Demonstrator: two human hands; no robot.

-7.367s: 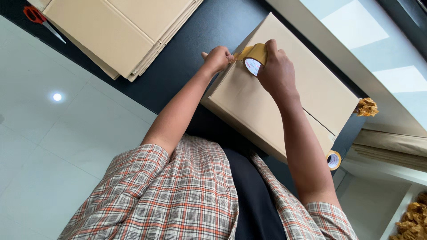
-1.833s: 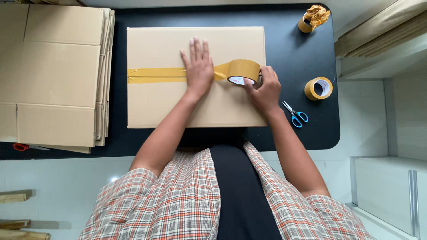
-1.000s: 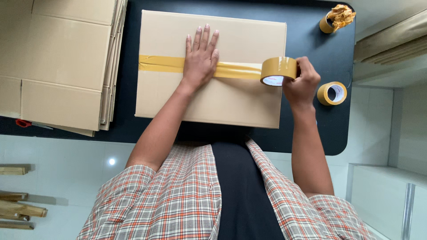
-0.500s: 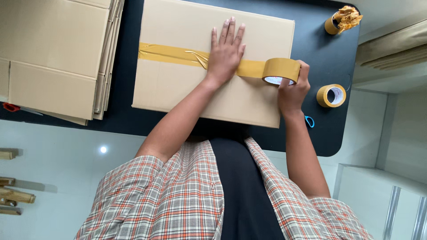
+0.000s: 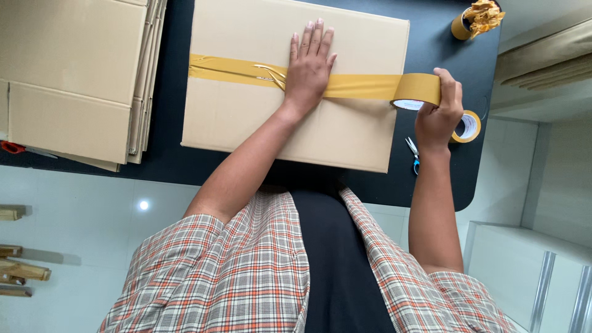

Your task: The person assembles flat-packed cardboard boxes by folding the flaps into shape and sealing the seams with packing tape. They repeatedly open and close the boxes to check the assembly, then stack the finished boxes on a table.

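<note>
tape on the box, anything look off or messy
Yes. The tape strip has a wrinkled, bunched patch just left of the left hand pressing it onto the cardboard box. The stretch toward the tape roll in the right hand looks smooth.

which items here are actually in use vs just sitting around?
In use: cardboard box; tape strip; tape roll in right hand; left hand flat on strip.
Idle: spare roll; scissors; flat cartons; crumpled-tape core.
</note>
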